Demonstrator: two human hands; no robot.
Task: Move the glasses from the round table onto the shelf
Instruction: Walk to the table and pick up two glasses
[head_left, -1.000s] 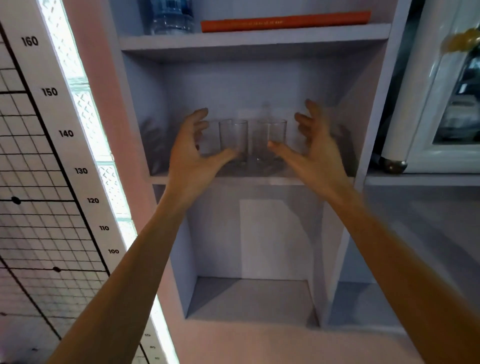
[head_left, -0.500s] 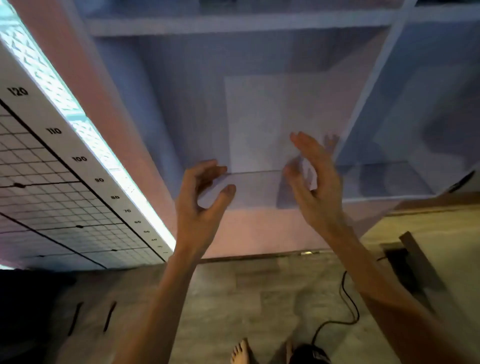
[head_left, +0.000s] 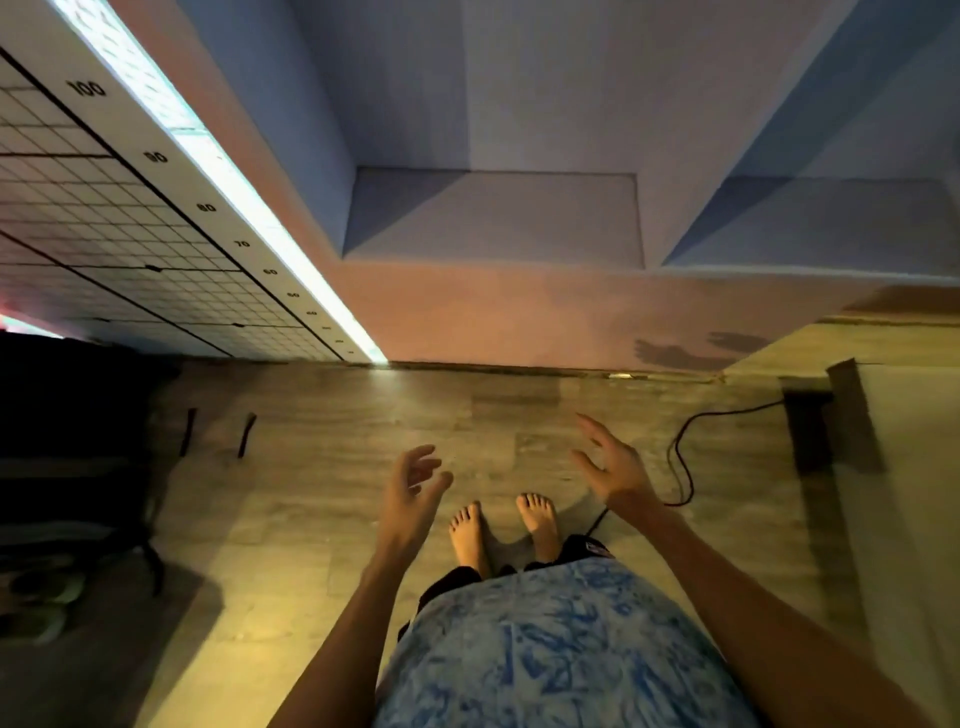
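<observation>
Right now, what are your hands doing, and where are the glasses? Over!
Left hand open, empty. Right hand open, empty. Glasses out of view; shelf ahead. Cable on floor by right foot.

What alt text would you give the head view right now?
The left hand and right hand are held out open, holding nothing, above a wood-look floor, bare feet just below them. The lower compartments of a lilac shelf unit fill the top, a numbered height chart runs down the left, a dark cable lies at right; no glasses show.
</observation>
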